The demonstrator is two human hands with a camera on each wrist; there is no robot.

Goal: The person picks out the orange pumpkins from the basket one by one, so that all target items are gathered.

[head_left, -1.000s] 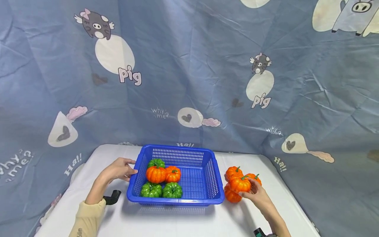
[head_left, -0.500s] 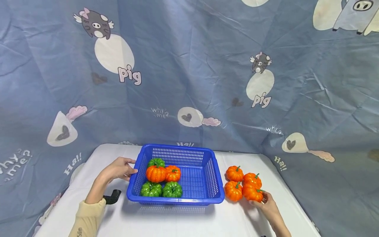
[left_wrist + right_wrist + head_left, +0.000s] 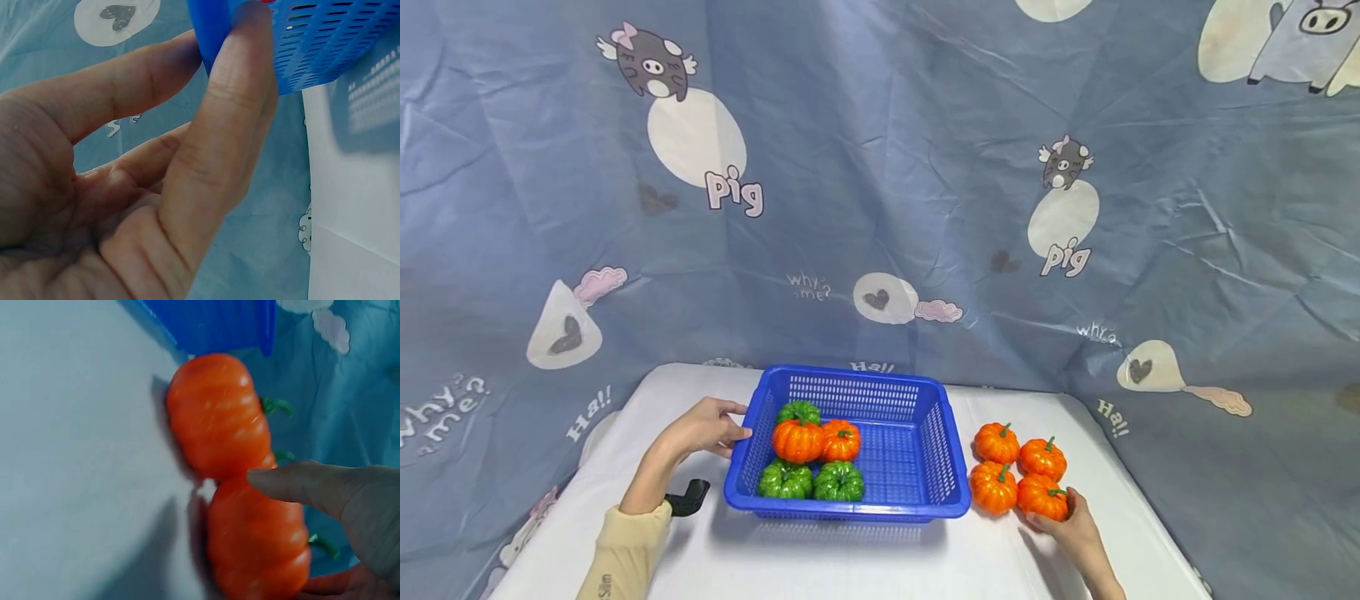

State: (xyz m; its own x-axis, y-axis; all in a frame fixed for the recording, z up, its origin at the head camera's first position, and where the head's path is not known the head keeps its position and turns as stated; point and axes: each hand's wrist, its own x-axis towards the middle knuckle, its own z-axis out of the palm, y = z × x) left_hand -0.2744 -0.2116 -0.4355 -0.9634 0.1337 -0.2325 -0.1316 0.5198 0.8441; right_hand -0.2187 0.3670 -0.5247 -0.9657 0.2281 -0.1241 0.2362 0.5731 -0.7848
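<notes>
My left hand (image 3: 710,429) pinches the left rim of a blue plastic basket (image 3: 953,450); the left wrist view has the basket rim (image 3: 209,28) between thumb and fingers. Inside the basket, at its left side, sit a green pumpkin (image 3: 785,480), two other green ones and two orange ones. At the right, my right hand (image 3: 1075,523) holds an orange pumpkin (image 3: 1041,495) at the table surface, the front right one of a cluster of orange pumpkins. In the right wrist view the thumb (image 3: 300,483) lies on this pumpkin (image 3: 259,544); the other fingers are mostly hidden behind it.
Beside the held one stand the other orange pumpkins, the nearest (image 3: 994,488) close to the basket's right side. All stand on a white-covered table (image 3: 820,571). A blue patterned cloth (image 3: 880,208) hangs behind. A black device (image 3: 688,497) is at the left wrist.
My right hand has carried the orange pumpkin from above the others rightward and down to the table, at the cluster's front right. The left hand stays on the basket rim.
</notes>
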